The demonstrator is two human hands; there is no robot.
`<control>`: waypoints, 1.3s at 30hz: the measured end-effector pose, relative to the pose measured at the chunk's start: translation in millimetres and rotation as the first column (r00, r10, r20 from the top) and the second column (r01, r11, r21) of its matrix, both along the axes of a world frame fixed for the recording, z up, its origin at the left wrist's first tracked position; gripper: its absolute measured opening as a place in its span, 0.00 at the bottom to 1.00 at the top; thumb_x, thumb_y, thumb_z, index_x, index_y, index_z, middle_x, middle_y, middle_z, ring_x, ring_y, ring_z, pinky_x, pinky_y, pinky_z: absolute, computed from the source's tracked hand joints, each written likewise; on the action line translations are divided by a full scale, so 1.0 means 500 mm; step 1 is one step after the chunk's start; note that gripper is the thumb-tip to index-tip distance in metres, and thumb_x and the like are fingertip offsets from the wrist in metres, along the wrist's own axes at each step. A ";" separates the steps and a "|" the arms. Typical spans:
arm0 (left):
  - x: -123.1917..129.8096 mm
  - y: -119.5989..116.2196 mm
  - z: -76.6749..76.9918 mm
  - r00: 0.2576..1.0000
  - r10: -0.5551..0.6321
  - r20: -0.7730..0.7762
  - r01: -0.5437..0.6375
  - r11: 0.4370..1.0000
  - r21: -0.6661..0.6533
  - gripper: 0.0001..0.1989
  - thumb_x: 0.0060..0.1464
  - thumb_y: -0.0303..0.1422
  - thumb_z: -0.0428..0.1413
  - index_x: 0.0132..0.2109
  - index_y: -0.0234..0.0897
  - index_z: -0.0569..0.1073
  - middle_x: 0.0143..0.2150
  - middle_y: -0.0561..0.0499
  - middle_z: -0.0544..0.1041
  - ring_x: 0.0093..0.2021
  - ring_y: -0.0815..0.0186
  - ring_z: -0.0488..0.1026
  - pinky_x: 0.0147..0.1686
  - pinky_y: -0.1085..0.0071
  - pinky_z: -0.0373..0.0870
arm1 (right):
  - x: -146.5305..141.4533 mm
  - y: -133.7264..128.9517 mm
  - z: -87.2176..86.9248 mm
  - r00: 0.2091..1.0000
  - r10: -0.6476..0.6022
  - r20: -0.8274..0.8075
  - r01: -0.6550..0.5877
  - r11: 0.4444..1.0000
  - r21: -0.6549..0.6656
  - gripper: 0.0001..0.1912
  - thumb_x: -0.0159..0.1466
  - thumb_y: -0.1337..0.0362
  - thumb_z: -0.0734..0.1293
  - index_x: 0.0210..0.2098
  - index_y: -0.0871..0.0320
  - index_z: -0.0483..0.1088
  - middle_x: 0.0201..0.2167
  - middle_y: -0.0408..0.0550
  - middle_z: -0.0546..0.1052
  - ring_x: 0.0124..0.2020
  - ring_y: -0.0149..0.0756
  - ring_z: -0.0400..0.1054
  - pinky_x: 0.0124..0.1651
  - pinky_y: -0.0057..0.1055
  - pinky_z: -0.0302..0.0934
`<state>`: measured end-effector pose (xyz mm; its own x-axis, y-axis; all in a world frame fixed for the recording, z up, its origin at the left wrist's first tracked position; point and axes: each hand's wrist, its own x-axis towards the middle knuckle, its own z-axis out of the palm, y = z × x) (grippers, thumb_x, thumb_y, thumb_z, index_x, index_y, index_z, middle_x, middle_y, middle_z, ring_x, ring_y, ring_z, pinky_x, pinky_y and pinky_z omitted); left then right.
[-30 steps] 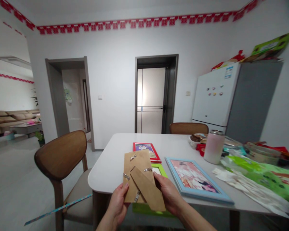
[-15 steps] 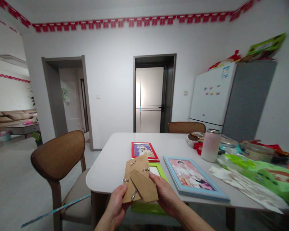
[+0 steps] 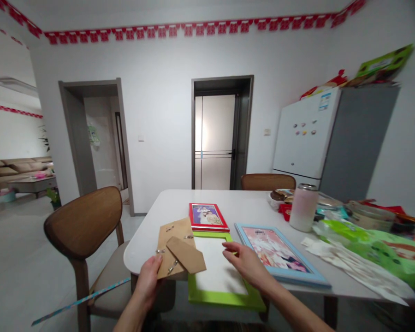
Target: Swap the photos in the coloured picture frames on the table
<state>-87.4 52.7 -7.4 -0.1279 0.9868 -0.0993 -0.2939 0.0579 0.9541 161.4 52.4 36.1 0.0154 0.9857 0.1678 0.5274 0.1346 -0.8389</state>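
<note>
My left hand point(image 3: 148, 276) grips the lower left edge of a brown backing board point(image 3: 180, 230), which has metal clips and a stand flap. Above the right side of a green frame point(image 3: 228, 300) is my right hand point(image 3: 245, 265), holding nothing, its fingers apart. The green frame lies at the table's near edge with a white surface inside it. Just behind it lies a red frame point(image 3: 224, 223) with a photo. To the right, a light blue frame point(image 3: 297, 275) holds a pink-toned picture.
A pink and white bottle point(image 3: 303, 207), a green plastic package point(image 3: 383, 253) and crumpled white cloth point(image 3: 352, 267) occupy the right of the white table point(image 3: 152, 230). A brown chair point(image 3: 86, 221) stands at the left, another point(image 3: 268, 181) behind the table.
The backing board has moved left with my left hand. My right hand has let go of it and moved slightly right, and more of the green frame shows.
</note>
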 end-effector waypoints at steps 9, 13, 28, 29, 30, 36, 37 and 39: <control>-0.121 0.034 0.007 0.793 0.067 -0.605 -0.092 0.996 -0.011 0.04 0.44 0.31 0.52 0.27 0.34 0.68 0.22 0.50 0.73 0.26 0.61 0.71 0.23 0.73 0.62 | 0.051 0.025 -0.051 0.746 -0.103 0.658 0.108 0.994 0.033 0.19 0.49 0.69 0.58 0.41 0.67 0.64 0.35 0.60 0.73 0.36 0.42 0.67 0.36 0.32 0.56; -0.139 0.036 0.013 0.559 0.122 -0.820 -0.160 0.986 0.037 0.14 0.40 0.35 0.55 0.36 0.33 0.68 0.33 0.44 0.74 0.39 0.53 0.70 0.36 0.66 0.62 | 0.050 0.032 -0.043 0.821 -0.166 0.547 0.171 0.984 0.042 0.24 0.48 0.70 0.59 0.45 0.68 0.62 0.34 0.58 0.74 0.35 0.41 0.67 0.35 0.30 0.55; 0.208 -0.085 0.075 0.479 0.181 -0.859 0.466 0.777 0.424 0.31 0.39 0.33 0.56 0.53 0.35 0.58 0.54 0.44 0.61 0.53 0.58 0.56 0.52 0.63 0.54 | 0.016 -0.040 0.029 0.788 -0.117 -0.604 -0.014 0.978 -0.208 0.42 0.45 0.68 0.62 0.57 0.59 0.42 0.13 0.36 0.66 0.13 0.27 0.59 0.19 0.23 0.53; 0.233 -0.092 0.081 0.464 0.177 -0.868 0.504 0.752 0.424 0.29 0.40 0.32 0.55 0.53 0.36 0.59 0.53 0.44 0.62 0.52 0.58 0.57 0.51 0.62 0.55 | 0.016 -0.039 0.032 0.808 -0.113 -0.578 -0.003 0.981 -0.196 0.42 0.45 0.68 0.63 0.57 0.61 0.42 0.13 0.36 0.67 0.12 0.26 0.58 0.19 0.23 0.53; 0.249 -0.096 0.088 0.443 0.182 -0.878 0.532 0.735 0.421 0.27 0.41 0.30 0.53 0.52 0.36 0.59 0.51 0.45 0.64 0.50 0.58 0.59 0.50 0.62 0.58 | 0.018 -0.036 0.032 0.830 -0.108 -0.547 0.004 0.982 -0.188 0.41 0.46 0.67 0.63 0.57 0.61 0.43 0.13 0.36 0.67 0.13 0.26 0.59 0.19 0.23 0.53; 0.190 -0.072 0.126 0.507 0.367 -0.780 0.312 0.766 0.562 0.22 0.45 0.24 0.44 0.50 0.35 0.60 0.38 0.47 0.69 0.38 0.63 0.66 0.40 0.68 0.64 | 0.059 0.000 0.016 0.995 -0.071 -0.071 0.062 0.990 -0.124 0.33 0.47 0.67 0.59 0.54 0.63 0.52 0.20 0.43 0.73 0.19 0.31 0.65 0.23 0.24 0.55; 0.165 -0.066 0.126 0.539 0.394 -0.745 0.216 0.790 0.574 0.21 0.46 0.25 0.43 0.50 0.34 0.59 0.38 0.47 0.69 0.37 0.64 0.67 0.38 0.68 0.64 | 0.066 0.007 0.011 0.993 -0.090 0.082 0.097 0.991 -0.088 0.31 0.47 0.68 0.59 0.52 0.64 0.56 0.22 0.45 0.74 0.21 0.32 0.66 0.25 0.25 0.55; 0.113 -0.057 0.114 0.581 0.402 -0.707 0.043 0.853 0.520 0.20 0.46 0.27 0.44 0.49 0.34 0.60 0.35 0.49 0.69 0.32 0.65 0.68 0.35 0.68 0.64 | 0.076 0.016 -0.002 0.930 -0.143 0.339 0.151 0.989 0.003 0.27 0.47 0.69 0.58 0.47 0.66 0.62 0.27 0.51 0.75 0.27 0.35 0.68 0.29 0.26 0.55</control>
<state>-30.7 24.1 49.4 -0.1122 0.8234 0.5563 0.6067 -0.3866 0.6946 199.5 60.5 34.9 0.1066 0.9803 0.1661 0.7924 0.0171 -0.6097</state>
